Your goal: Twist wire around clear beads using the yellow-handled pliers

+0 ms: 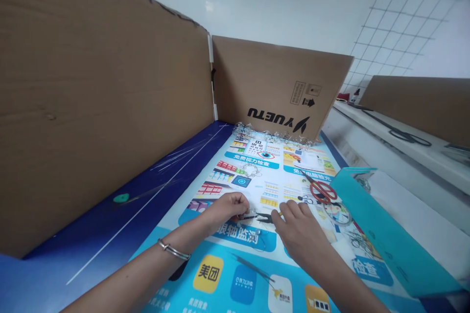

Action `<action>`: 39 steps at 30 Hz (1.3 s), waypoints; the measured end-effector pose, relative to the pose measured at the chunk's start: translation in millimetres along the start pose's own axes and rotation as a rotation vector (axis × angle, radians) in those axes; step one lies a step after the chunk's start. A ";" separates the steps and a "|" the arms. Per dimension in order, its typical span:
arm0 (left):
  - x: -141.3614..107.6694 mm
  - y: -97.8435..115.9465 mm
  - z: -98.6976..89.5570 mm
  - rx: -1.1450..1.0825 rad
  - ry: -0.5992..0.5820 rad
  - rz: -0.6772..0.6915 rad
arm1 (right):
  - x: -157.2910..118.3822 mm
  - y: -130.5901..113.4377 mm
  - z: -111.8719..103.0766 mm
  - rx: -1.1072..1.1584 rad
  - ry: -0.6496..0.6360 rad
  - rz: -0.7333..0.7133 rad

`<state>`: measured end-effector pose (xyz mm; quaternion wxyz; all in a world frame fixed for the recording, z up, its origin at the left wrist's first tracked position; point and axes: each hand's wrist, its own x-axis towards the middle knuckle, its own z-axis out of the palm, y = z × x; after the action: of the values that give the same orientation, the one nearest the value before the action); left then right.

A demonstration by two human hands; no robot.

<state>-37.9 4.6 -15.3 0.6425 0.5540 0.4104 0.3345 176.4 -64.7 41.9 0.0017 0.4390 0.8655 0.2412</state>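
My left hand (232, 205) is closed in a pinch on a thin piece with dark and clear bits, too small to make out fully. In my right hand (296, 225) is a pair of pliers (265, 217) with dark jaws; a bit of yellow handle shows by the fingers. The jaw tips point left, at the thin piece, and I cannot tell whether they touch it. Both hands are low over a printed mat (205, 239). Just below them lies a loop of thin wire (259, 242), and nearer to me a bundle of dark thin strands (253, 268).
Red-handled scissors (323, 191) and a round clear dish (337, 212) lie to the right, beside a teal box (392, 239). Cardboard panels (279, 78) stand behind and left. Tangled clear bits (271, 134) line the back panel. A small green item (121, 198) lies left.
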 end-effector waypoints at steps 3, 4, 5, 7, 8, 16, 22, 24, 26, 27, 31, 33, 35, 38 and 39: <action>-1.3 -1.0 3.2 0.005 0.024 0.004 | -4.0 1.1 1.3 -0.032 0.065 -0.082; -1.5 -1.5 3.9 0.006 0.031 0.006 | -5.3 1.2 1.6 -0.032 0.084 -0.102; -1.7 -1.9 4.4 0.008 0.037 0.008 | -6.5 1.1 1.9 -0.027 0.103 -0.119; -1.9 -2.9 5.1 0.013 0.048 0.011 | -8.6 0.1 2.7 -0.011 0.139 -0.133; -2.1 -3.1 5.4 0.015 0.051 0.012 | -9.4 -0.6 3.3 -0.005 0.156 -0.134; -8.5 3.6 7.3 0.015 0.008 0.040 | -11.2 1.0 11.0 -0.035 0.153 -0.098; -12.7 7.7 6.3 0.028 -0.053 0.052 | -14.6 8.0 22.7 0.115 0.139 0.034; -13.1 8.1 5.7 0.037 -0.077 0.054 | -15.5 8.8 27.1 0.182 0.130 0.075; -13.2 8.3 5.5 0.047 -0.095 0.054 | -15.9 8.8 31.1 0.218 0.121 0.105; -13.2 8.4 5.5 0.053 -0.100 0.053 | -15.9 8.6 32.9 0.224 0.118 0.116; -12.9 9.0 6.6 0.082 -0.103 0.049 | -14.9 8.0 37.7 0.250 0.104 0.150; -12.9 9.5 7.5 0.095 -0.099 0.050 | -14.2 7.8 39.0 0.268 0.096 0.163; -12.8 9.8 7.9 0.107 -0.093 0.052 | -13.3 7.7 39.8 0.285 0.084 0.174; -11.5 9.5 7.4 0.115 -0.086 0.047 | -11.9 7.8 40.7 0.331 0.046 0.212; -10.7 9.1 7.0 0.114 -0.085 0.048 | -11.3 7.9 41.0 0.351 0.030 0.225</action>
<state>-36.1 -6.5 -4.3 0.6185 0.6131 0.3879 0.3019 198.1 -52.3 6.6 -0.1146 0.5229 0.8396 0.0920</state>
